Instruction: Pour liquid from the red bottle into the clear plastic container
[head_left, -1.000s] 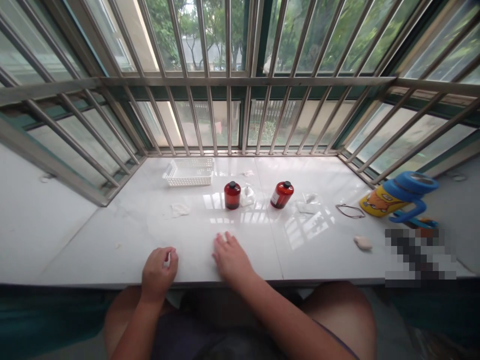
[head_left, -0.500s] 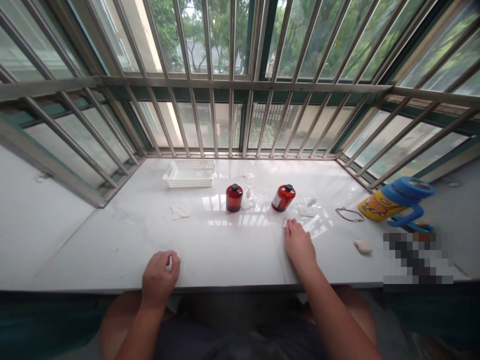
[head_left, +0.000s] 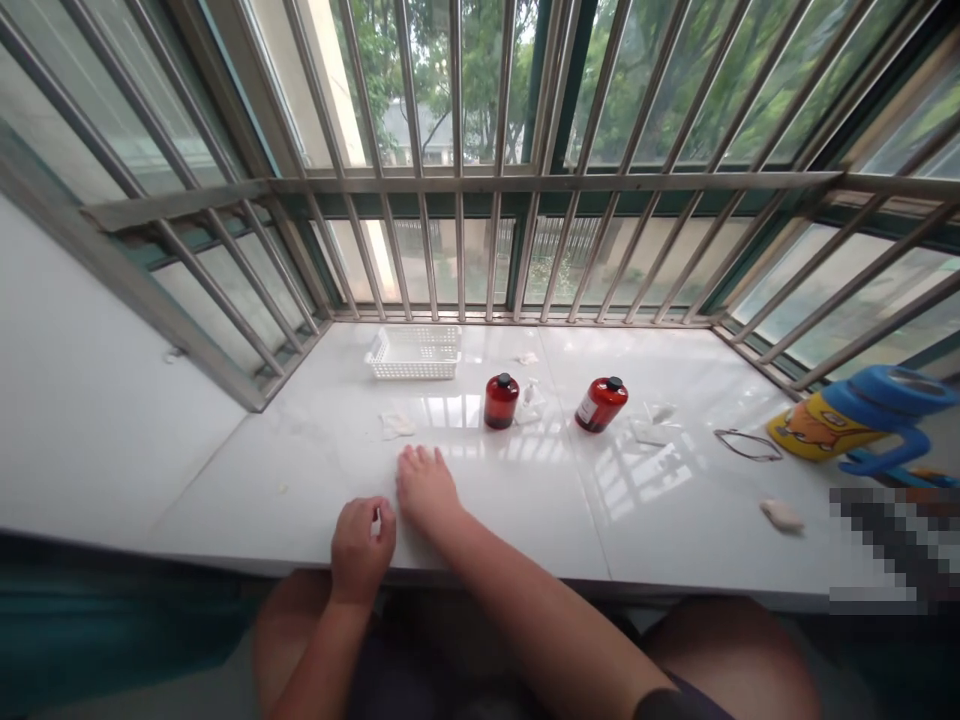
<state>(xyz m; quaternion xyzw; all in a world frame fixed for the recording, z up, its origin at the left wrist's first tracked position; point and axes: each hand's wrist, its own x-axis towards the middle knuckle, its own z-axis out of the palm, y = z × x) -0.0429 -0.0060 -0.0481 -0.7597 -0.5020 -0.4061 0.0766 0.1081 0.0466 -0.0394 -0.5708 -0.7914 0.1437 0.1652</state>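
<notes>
My right hand (head_left: 427,490) lies palm down on the white countertop (head_left: 517,500), its fingers stretched and slightly apart. Whatever may be under its palm is hidden. Just beyond its fingertips is a crumpled white tissue (head_left: 397,425). Close beside it on the left, my left hand (head_left: 363,545) rests at the counter's front edge, fingers curled, with thumb and forefinger forming a ring; I see nothing in it. Two dark red-brown bottles with black caps, a left one (head_left: 502,403) and a labelled right one (head_left: 602,405), stand farther back, untouched.
A white perforated basket (head_left: 414,355) sits at the back left. Clear plastic scraps (head_left: 654,424) lie near the bottles. On the right are a thin dark loop (head_left: 748,446), a beige lump (head_left: 781,516) and a blue-yellow flask (head_left: 847,420). Metal bars (head_left: 480,185) line the window.
My right hand has swept left across the countertop, from in front of the right bottle to beside my left hand. My left hand keeps its curled shape. The whole view has shifted.
</notes>
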